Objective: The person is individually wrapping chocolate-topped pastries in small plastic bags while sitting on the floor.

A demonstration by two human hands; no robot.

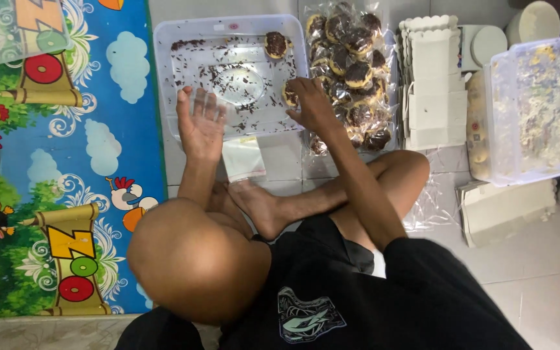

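Observation:
My right hand (311,105) grips a round chocolate-topped pastry (289,96) at the right edge of a clear plastic tray (183,61) strewn with chocolate sprinkles. Another such pastry (275,44) lies in the tray's far right corner. My left hand (201,124) is held palm up with fingers spread over the tray's near edge, holding nothing. A small clear plastic bag (244,157) lies on the floor just below that hand. To the right of the tray sits a clear bag full of chocolate-topped pastries (351,61).
I sit cross-legged on a tiled floor; my bare foot (260,207) rests near the small bag. White folded cardboard boxes (432,84) and a large clear tub with crumbs (539,110) stand to the right. A colourful play mat (66,162) covers the left.

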